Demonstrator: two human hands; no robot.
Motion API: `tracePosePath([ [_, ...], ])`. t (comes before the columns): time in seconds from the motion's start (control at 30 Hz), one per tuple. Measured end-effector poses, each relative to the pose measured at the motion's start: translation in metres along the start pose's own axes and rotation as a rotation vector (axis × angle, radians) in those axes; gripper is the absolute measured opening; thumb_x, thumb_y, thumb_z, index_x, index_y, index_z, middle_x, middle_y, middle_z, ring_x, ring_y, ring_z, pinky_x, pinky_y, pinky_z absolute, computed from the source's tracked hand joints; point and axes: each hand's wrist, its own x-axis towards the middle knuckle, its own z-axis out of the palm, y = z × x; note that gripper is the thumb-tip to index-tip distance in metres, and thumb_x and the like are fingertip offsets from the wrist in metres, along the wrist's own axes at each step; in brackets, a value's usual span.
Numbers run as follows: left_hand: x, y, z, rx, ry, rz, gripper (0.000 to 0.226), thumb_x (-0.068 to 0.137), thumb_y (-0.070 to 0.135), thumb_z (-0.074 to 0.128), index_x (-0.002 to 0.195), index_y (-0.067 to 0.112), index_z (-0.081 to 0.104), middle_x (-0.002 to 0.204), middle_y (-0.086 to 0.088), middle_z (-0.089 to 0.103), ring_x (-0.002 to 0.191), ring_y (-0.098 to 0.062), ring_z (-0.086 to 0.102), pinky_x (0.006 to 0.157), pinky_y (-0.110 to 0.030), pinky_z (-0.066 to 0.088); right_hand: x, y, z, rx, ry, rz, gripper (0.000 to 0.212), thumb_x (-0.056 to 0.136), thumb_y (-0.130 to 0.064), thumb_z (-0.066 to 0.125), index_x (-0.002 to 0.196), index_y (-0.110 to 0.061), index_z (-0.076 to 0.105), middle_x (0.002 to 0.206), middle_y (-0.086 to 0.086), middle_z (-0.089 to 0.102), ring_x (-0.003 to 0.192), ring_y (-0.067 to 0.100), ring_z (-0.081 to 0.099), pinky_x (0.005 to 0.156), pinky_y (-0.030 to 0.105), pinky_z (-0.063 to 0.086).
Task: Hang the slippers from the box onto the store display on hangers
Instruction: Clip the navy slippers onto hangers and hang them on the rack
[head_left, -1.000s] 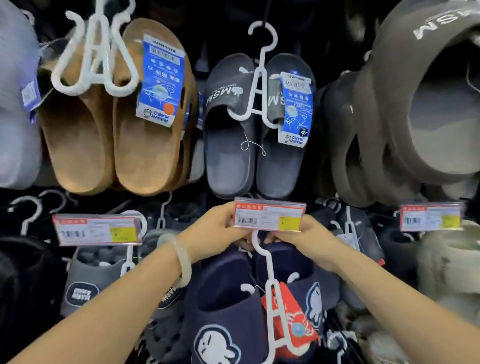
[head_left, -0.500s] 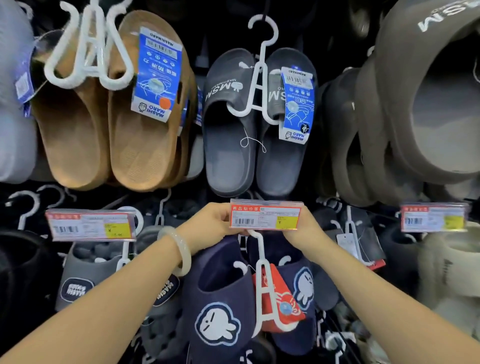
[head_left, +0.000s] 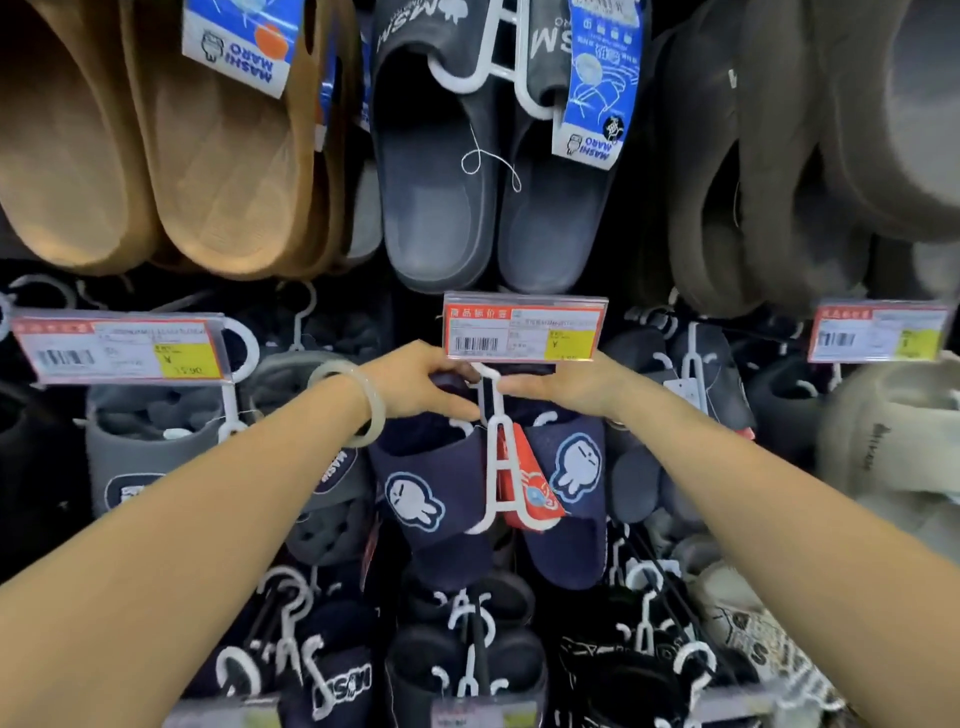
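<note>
A pair of navy slippers (head_left: 441, 488) with white cartoon faces hangs on a white plastic hanger (head_left: 500, 457), with a red tag between them. The hanger's hook reaches up behind the middle price label (head_left: 524, 332) on the display wall. My left hand (head_left: 415, 382), with a pale bangle on the wrist, grips the top of the left slipper beside the hook. My right hand (head_left: 566, 384) holds the top of the right slipper on the hook's other side. The hook's tip and the peg it rests on are hidden by the label.
Tan slippers (head_left: 208, 156) and dark grey slippers (head_left: 467, 182) hang in the row above. Grey slippers (head_left: 140, 452) hang at left, cream ones (head_left: 893, 457) at right. More dark pairs on white hangers (head_left: 467, 660) crowd the row below. Price labels (head_left: 119, 348) stick out on pegs.
The navy pair has risen until its hook sits behind the middle price label, and both hands have closed in on the slipper tops. The camera has come closer to the display.
</note>
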Motion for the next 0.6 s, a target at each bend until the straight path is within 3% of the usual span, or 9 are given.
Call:
tracePosePath([
  [0.1, 0.006, 0.003, 0.001, 0.019, -0.038, 0.024, 0.047, 0.074, 0.001, 0.073, 0.118, 0.008, 0.059, 0.124, 0.005, 0.056, 0.109, -0.001, 0.05, 0.081, 0.005, 0.038, -0.001, 0.011, -0.006, -0.017, 0.05, 0.015, 0.05, 0.08, 0.006, 0.064, 0.128, -0.004, 0.052, 0.117, -0.008, 0.053, 0.106, -0.002, 0.05, 0.089, 0.003, 0.042],
  [0.17, 0.011, 0.002, -0.001, -0.003, -0.046, 0.027, 0.046, 0.075, -0.004, 0.07, 0.118, 0.005, 0.059, 0.124, -0.004, 0.06, 0.099, 0.002, 0.058, 0.081, 0.002, 0.042, 0.0, 0.018, -0.009, 0.031, 0.088, 0.042, 0.048, 0.082, 0.011, 0.059, 0.127, -0.002, 0.052, 0.117, -0.005, 0.054, 0.107, 0.005, 0.051, 0.092, 0.009, 0.044],
  [0.23, 0.016, 0.001, -0.001, 0.003, -0.055, 0.035, 0.039, 0.074, -0.007, 0.07, 0.111, 0.001, 0.062, 0.117, -0.008, 0.063, 0.084, 0.012, 0.061, 0.076, 0.002, 0.043, 0.003, 0.024, -0.008, 0.031, 0.059, 0.072, 0.045, 0.082, 0.011, 0.058, 0.125, -0.003, 0.054, 0.121, 0.0, 0.057, 0.108, 0.006, 0.052, 0.088, 0.004, 0.044],
  [0.3, 0.018, 0.001, 0.0, 0.026, -0.077, 0.036, 0.037, 0.074, -0.006, 0.07, 0.11, 0.001, 0.063, 0.115, -0.008, 0.064, 0.08, 0.014, 0.06, 0.073, 0.003, 0.042, 0.007, 0.034, -0.006, 0.003, 0.044, 0.104, 0.037, 0.082, 0.007, 0.06, 0.119, -0.002, 0.058, 0.123, 0.007, 0.06, 0.109, 0.009, 0.054, 0.095, 0.011, 0.043],
  [0.37, 0.018, 0.001, 0.001, 0.02, -0.08, 0.037, 0.041, 0.074, -0.006, 0.069, 0.113, 0.005, 0.061, 0.116, -0.007, 0.063, 0.08, 0.014, 0.06, 0.072, 0.003, 0.042, 0.008, 0.039, -0.004, -0.051, 0.049, 0.097, 0.031, 0.083, 0.002, 0.061, 0.113, -0.003, 0.062, 0.121, 0.005, 0.062, 0.108, 0.007, 0.054, 0.097, 0.011, 0.041],
  [0.43, 0.018, 0.004, 0.0, 0.038, -0.062, 0.066, 0.049, 0.074, -0.007, 0.069, 0.12, 0.007, 0.057, 0.117, 0.002, 0.059, 0.083, 0.015, 0.058, 0.071, 0.005, 0.04, 0.008, 0.04, -0.001, -0.062, 0.087, 0.061, 0.03, 0.083, 0.002, 0.061, 0.113, -0.002, 0.063, 0.118, 0.002, 0.062, 0.104, 0.002, 0.054, 0.091, 0.001, 0.039],
  [0.5, 0.019, 0.009, -0.001, 0.102, -0.059, 0.086, 0.055, 0.075, -0.006, 0.069, 0.125, 0.009, 0.053, 0.117, 0.008, 0.054, 0.098, 0.006, 0.052, 0.073, 0.008, 0.036, 0.006, 0.036, 0.0, -0.041, 0.126, 0.038, 0.034, 0.084, 0.004, 0.06, 0.118, -0.001, 0.059, 0.114, -0.006, 0.057, 0.102, 0.0, 0.052, 0.081, -0.006, 0.035],
  [0.6, 0.027, 0.011, -0.003, 0.234, -0.113, 0.055, 0.05, 0.081, 0.004, 0.067, 0.127, 0.014, 0.051, 0.121, 0.007, 0.054, 0.108, -0.004, 0.046, 0.083, -0.003, 0.035, 0.007, 0.033, 0.002, -0.064, 0.129, 0.003, 0.038, 0.085, 0.003, 0.058, 0.123, -0.003, 0.056, 0.114, -0.011, 0.053, 0.108, 0.002, 0.048, 0.082, -0.007, 0.033],
])
